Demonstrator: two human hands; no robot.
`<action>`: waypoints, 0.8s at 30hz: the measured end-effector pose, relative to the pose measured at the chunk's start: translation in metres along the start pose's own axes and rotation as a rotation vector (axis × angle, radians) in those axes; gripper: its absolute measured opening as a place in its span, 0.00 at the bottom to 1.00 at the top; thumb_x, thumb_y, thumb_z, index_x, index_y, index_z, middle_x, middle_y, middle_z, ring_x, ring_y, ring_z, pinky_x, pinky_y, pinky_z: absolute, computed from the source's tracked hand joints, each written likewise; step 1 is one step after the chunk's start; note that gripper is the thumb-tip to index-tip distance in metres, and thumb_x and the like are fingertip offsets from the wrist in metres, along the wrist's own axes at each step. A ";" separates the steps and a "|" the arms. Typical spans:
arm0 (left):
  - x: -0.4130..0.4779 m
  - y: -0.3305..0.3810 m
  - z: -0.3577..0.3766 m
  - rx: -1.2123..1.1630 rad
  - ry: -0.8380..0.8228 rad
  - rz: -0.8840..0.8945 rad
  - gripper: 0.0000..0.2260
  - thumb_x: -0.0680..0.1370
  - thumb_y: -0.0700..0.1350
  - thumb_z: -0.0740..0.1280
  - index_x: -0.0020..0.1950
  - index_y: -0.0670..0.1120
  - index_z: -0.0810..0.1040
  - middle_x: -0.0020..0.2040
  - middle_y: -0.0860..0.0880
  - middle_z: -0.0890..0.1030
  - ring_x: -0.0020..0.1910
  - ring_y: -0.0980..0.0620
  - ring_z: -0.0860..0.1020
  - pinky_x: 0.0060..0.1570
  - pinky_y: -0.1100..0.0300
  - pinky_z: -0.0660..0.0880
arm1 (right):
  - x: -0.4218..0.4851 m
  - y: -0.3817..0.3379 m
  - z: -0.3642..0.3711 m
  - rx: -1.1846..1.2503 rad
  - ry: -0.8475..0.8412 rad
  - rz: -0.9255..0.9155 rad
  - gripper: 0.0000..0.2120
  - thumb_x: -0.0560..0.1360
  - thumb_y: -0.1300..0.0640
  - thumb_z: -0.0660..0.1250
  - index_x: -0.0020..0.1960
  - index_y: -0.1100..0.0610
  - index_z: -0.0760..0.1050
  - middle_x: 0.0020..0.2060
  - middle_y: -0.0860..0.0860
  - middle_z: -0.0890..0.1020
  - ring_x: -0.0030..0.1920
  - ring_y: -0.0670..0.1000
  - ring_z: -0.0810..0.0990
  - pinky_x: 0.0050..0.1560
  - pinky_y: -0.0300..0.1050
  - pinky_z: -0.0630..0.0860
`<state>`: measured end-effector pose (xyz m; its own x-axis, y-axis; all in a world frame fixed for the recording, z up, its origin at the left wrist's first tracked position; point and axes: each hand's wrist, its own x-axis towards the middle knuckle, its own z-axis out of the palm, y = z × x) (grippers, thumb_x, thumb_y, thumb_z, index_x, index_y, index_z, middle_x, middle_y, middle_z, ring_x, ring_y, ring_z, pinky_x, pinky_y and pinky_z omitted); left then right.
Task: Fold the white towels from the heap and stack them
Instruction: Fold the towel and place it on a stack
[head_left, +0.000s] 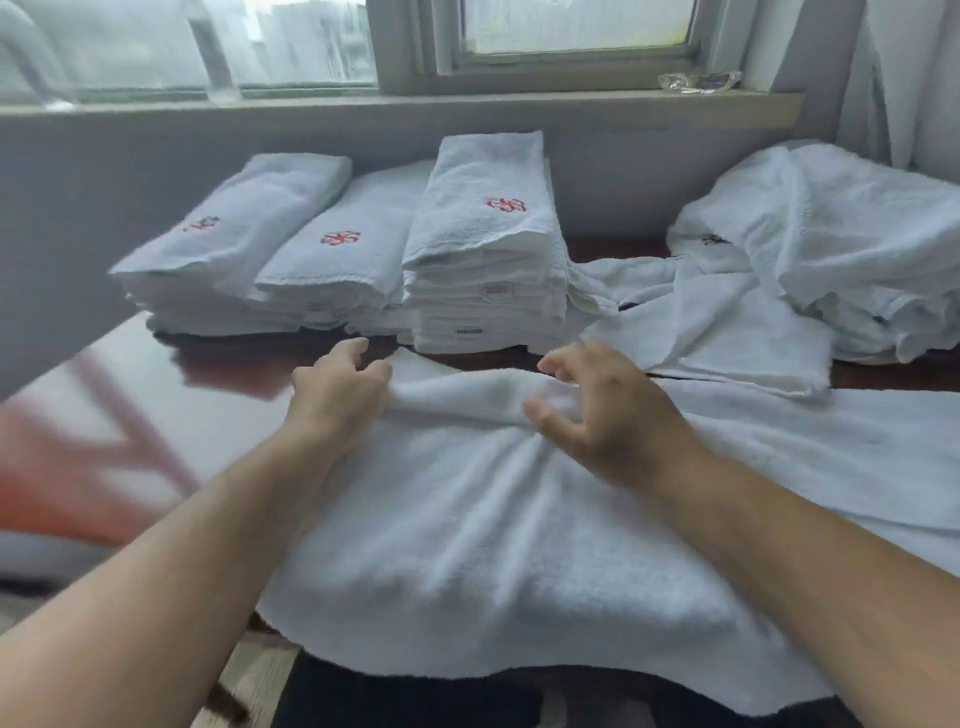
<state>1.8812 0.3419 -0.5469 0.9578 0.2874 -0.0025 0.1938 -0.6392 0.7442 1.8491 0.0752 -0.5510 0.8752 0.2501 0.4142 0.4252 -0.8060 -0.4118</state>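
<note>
Head view: spread towel (467, 519) lies on tabletop (223, 364) just before tallest stack (483, 270); left hand (337, 387) pinches its far edge, right hand (602, 415) curled over bunched fold, grip unclear. Red emblem (506, 204) atop stack; tags (496, 292) unreadable. Heap (831, 249) right of stack.

The white terry-cloth towel (467, 519) in the frame's middle looks soft, nubby and matt. Above it, folded white towel stacks (483, 270) carry red stitched emblems. The red-brown table (234, 358) at left is glossy, mirror-smooth. At upper right, crumpled clear plastic (698, 82) glints.
</note>
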 end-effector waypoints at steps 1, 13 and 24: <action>0.001 0.000 -0.003 -0.035 -0.020 -0.005 0.35 0.69 0.55 0.58 0.78 0.52 0.67 0.71 0.49 0.75 0.72 0.45 0.68 0.71 0.50 0.65 | -0.002 -0.001 0.007 -0.050 -0.003 -0.011 0.19 0.77 0.42 0.67 0.62 0.53 0.76 0.54 0.49 0.79 0.56 0.51 0.75 0.60 0.47 0.72; 0.015 0.012 -0.024 0.098 -0.285 0.097 0.18 0.72 0.33 0.67 0.61 0.42 0.81 0.42 0.48 0.79 0.35 0.50 0.76 0.30 0.65 0.71 | -0.007 -0.001 0.010 -0.051 0.135 -0.081 0.24 0.71 0.54 0.75 0.66 0.55 0.75 0.46 0.45 0.77 0.49 0.54 0.76 0.53 0.51 0.73; -0.028 -0.013 -0.026 -0.223 0.165 0.201 0.09 0.80 0.41 0.66 0.48 0.55 0.82 0.47 0.48 0.81 0.38 0.46 0.85 0.39 0.54 0.79 | -0.013 -0.007 0.005 -0.243 0.216 -0.059 0.14 0.66 0.55 0.81 0.42 0.56 0.75 0.32 0.50 0.76 0.31 0.58 0.75 0.35 0.45 0.66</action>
<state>1.8462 0.3605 -0.5395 0.9213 0.2951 0.2533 -0.0635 -0.5286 0.8465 1.8363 0.0800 -0.5574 0.7707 0.2011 0.6047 0.3830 -0.9045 -0.1873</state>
